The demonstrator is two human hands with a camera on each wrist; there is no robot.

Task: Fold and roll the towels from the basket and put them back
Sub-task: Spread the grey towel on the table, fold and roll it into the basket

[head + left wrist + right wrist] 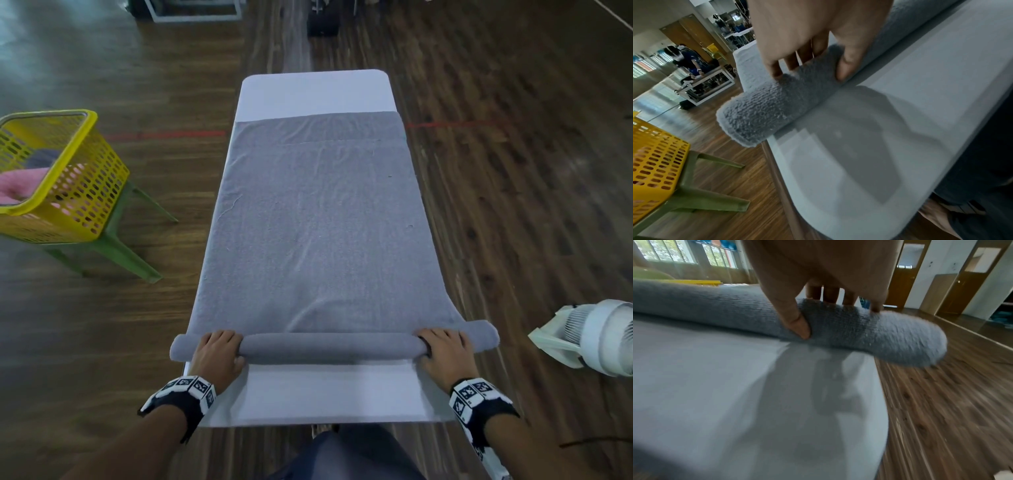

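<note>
A grey towel (318, 219) lies flat along the narrow white table (329, 401), its near end wound into a tight roll (334, 347) that sticks out past both table sides. My left hand (219, 353) grips the roll near its left end, fingers over the top and thumb behind (849, 65). My right hand (442, 353) grips the roll near its right end the same way, thumb (797, 324) pressed into the near side. The roll (756, 113) overhangs the table edge in the left wrist view, and its other end (910, 340) overhangs in the right wrist view.
A yellow perforated basket (78, 192) holding a pink towel (20, 188) sits on a green stool (116, 246) to the left of the table. A white fan (596, 335) stands on the wooden floor at the right. People work at a far table (688, 65).
</note>
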